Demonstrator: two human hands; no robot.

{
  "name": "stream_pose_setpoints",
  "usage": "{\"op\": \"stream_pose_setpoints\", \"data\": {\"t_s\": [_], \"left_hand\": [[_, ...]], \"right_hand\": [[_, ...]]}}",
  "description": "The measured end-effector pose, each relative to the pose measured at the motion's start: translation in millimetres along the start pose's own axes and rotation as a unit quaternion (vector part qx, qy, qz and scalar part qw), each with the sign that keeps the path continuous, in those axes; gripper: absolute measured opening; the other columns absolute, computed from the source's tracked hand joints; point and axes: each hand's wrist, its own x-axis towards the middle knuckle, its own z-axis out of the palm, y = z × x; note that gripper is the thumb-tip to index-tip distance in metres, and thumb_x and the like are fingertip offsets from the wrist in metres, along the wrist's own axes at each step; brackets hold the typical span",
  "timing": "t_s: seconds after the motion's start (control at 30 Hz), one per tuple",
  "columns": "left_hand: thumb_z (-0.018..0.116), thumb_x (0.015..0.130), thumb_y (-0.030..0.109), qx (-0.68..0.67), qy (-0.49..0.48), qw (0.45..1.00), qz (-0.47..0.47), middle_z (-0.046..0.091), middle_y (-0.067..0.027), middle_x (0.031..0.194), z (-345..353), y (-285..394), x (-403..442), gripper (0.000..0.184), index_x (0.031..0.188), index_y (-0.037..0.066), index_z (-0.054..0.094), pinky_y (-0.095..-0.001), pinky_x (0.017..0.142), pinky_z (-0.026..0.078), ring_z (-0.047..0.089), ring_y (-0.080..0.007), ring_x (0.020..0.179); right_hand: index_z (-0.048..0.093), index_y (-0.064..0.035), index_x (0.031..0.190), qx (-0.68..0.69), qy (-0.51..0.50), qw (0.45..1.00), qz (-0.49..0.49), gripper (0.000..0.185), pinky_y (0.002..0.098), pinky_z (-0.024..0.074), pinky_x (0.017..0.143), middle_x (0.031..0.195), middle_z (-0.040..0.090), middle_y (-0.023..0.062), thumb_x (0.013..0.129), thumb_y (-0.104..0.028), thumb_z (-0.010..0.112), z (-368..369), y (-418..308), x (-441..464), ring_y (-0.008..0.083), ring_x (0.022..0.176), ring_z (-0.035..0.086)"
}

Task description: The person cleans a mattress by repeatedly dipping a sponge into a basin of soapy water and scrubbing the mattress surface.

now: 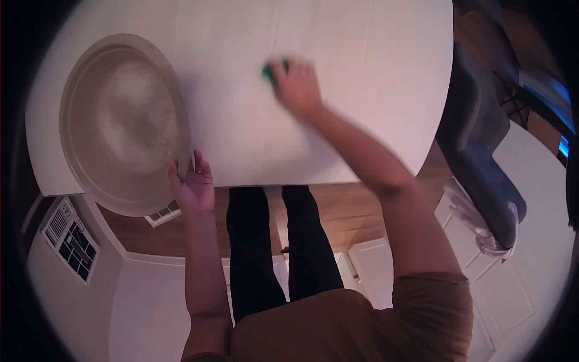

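A large oval beige basin [75,114] with cloudy, foamy water in it sits at the left of the white table [241,133], its near end jutting past the table's edge. My left hand [196,188] is at the basin's near right rim, palm up, thumb on the inner side and curled fingers on the outer side. Over the middle of the tabletop, my right hand [300,87] is closed around a small green sponge [268,72]. Motion blurs the sponge, and the fingers cover most of it.
A dark grey chair [476,133] stands off the table's right side, a whitish cloth [476,223] by its end. White panelled doors [503,295] are at the lower right. An air conditioner [69,238] shows at the lower left, above wood flooring [356,214].
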Motion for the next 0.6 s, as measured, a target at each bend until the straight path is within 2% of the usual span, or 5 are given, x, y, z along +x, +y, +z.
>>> {"op": "stream_pose_setpoints", "data": {"t_s": [0.17, 0.2, 0.33, 0.4, 0.6], "left_hand": [[0.053, 0.094, 0.028, 0.007, -0.071, 0.997, -0.019, 0.057, -0.0117, 0.122, -2.4, 0.6, 0.3, 0.043, 0.127, 0.002, 0.047, -0.0342, 0.081, 0.055, 0.058, -0.0237, 0.107], [0.053, 0.094, 0.028, 0.014, -0.076, 0.997, -0.024, 0.058, -0.0119, 0.122, -2.6, 4.1, 1.1, 0.042, 0.126, 0.002, 0.048, -0.0339, 0.081, 0.055, 0.058, -0.0237, 0.106], [0.056, 0.093, 0.035, 0.041, -0.042, 0.997, -0.053, 0.056, -0.0097, 0.123, -1.6, 9.5, -0.9, 0.045, 0.126, 0.006, 0.048, -0.0314, 0.079, 0.054, 0.06, -0.0222, 0.101], [0.056, 0.092, 0.034, 0.066, -0.065, 0.994, -0.052, 0.056, -0.0097, 0.123, -4.4, 12.7, 4.1, 0.046, 0.127, 0.005, 0.047, -0.0317, 0.079, 0.055, 0.06, -0.0224, 0.101], [0.058, 0.091, 0.032, 0.059, -0.096, 0.991, -0.074, 0.059, -0.0104, 0.12, -6.1, 18.1, 7.3, 0.045, 0.124, 0.002, 0.048, -0.0315, 0.079, 0.056, 0.061, -0.0235, 0.1]], "right_hand": [[0.054, -0.0114, 0.112, 0.033, 0.087, 0.982, 0.164, 0.033, 0.0492, 0.04, 0.076, 0.097, 0.056, 0.0186, 0.079, -0.014, 0.058, 5.6, -25.8, 16.7, 0.0355, 0.089, 0.056], [0.055, -0.009, 0.111, 0.04, 0.045, 0.985, 0.161, 0.028, 0.0483, 0.0407, 0.079, 0.097, 0.055, 0.0178, 0.084, -0.01, 0.048, 6.2, -53.9, -33.2, 0.0334, 0.087, 0.056], [0.052, -0.013, 0.123, 0.091, -0.046, 0.994, 0.048, 0.041, 0.0458, 0.0423, 0.082, 0.104, 0.053, 0.0187, 0.082, -0.012, 0.049, 16.7, -109.4, -196.2, 0.0316, 0.091, 0.055], [0.054, -0.0156, 0.122, 0.134, -0.086, 0.987, 0.022, 0.043, 0.0465, 0.041, 0.08, 0.101, 0.052, 0.0173, 0.08, -0.007, 0.052, 11.9, -88.7, -190.5, 0.0323, 0.094, 0.054], [0.053, -0.0116, 0.107, -0.021, 0.141, 0.976, 0.165, 0.025, 0.0447, 0.0388, 0.078, 0.091, 0.054, 0.0135, 0.082, -0.008, 0.049, -14.9, 24.8, -9.6, 0.0304, 0.087, 0.056]]}}
